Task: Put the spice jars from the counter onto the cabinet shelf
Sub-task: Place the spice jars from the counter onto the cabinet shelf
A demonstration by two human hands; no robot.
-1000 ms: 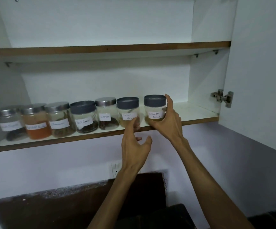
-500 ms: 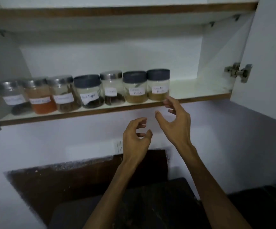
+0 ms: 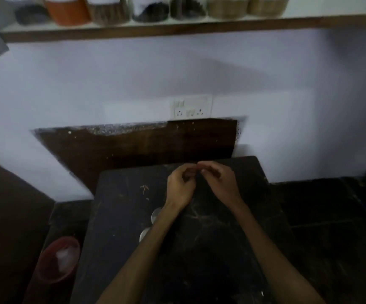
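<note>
both hands hover close together above the dark stone table (image 3: pixel 116 216), the left hand (image 3: pixel 180 187) and right hand (image 3: pixel 218 183) with fingers loosely curled, gripping nothing. the clear glass spice jars (image 3: pixel 150 9) stand in a row on the brown-edged white cabinet shelf (image 3: pixel 177 26) overhead.
</note>
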